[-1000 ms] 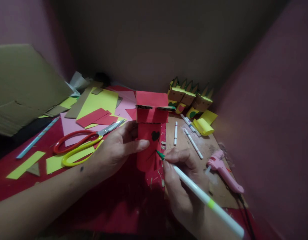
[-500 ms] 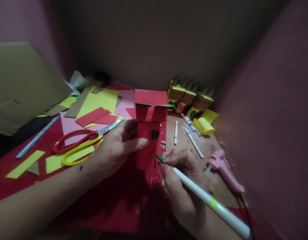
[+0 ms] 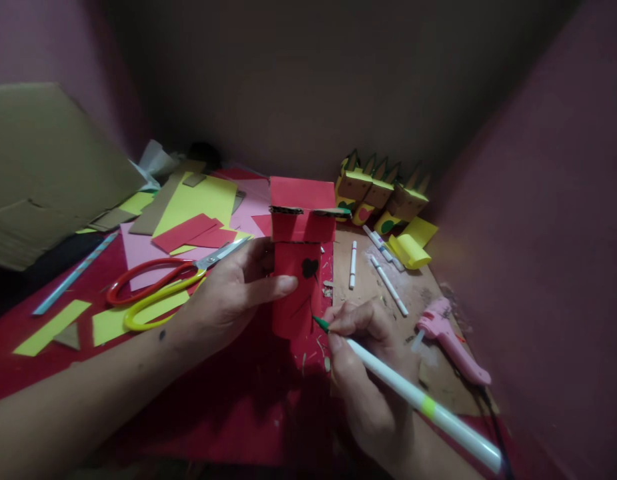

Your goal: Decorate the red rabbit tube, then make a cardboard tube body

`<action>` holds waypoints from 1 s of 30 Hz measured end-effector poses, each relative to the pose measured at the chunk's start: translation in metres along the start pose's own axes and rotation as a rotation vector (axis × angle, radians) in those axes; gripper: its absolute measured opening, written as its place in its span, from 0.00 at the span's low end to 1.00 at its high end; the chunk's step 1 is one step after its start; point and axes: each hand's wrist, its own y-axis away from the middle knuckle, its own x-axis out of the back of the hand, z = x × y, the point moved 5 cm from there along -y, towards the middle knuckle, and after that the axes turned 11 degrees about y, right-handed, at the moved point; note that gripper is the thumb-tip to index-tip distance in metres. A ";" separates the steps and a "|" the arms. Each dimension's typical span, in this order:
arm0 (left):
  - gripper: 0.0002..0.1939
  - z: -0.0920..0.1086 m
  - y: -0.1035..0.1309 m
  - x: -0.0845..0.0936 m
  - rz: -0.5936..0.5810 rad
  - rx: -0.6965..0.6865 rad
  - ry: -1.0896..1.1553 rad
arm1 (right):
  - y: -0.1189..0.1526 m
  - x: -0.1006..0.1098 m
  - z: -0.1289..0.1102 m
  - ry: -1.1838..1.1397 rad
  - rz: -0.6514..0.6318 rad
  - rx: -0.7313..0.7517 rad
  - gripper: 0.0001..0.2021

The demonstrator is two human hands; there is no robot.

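A red paper-covered figure (image 3: pixel 303 227) with a box-like top and a rounded body stands upright at the centre. My left hand (image 3: pixel 238 293) is closed on its left side, the thumb lying across the front. Black marks show on the body: a small heart-like blot and thin lines below it. My right hand (image 3: pixel 371 367) pinches a white marker (image 3: pixel 388 377) with a green tip and a light green band. The tip touches the figure's lower right edge or is very close to it.
Red-and-yellow-handled scissors (image 3: pixel 158 283) lie left beside paper scraps (image 3: pixel 193 207). Several white markers (image 3: pixel 388 287), a yellow paper roll (image 3: pixel 408 252) and a pink glue gun (image 3: pixel 451 340) lie on cardboard at right. Yellow figures (image 3: pixel 383 193) stand behind. A cardboard piece (image 3: pixel 53 173) rises far left.
The marker tip has moved slightly down along the figure's right side, and a dark line now shows above it. My left hand and the figure have hardly moved.
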 end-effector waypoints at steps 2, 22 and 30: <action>0.21 0.000 0.001 0.000 -0.004 -0.001 -0.003 | 0.000 0.001 -0.001 0.015 0.007 0.011 0.06; 0.17 0.004 0.001 -0.005 -0.043 0.012 0.004 | 0.001 -0.002 -0.008 -0.011 0.139 0.098 0.08; 0.17 0.005 0.003 -0.005 -0.043 0.012 0.000 | 0.003 -0.011 -0.015 0.101 0.162 0.285 0.10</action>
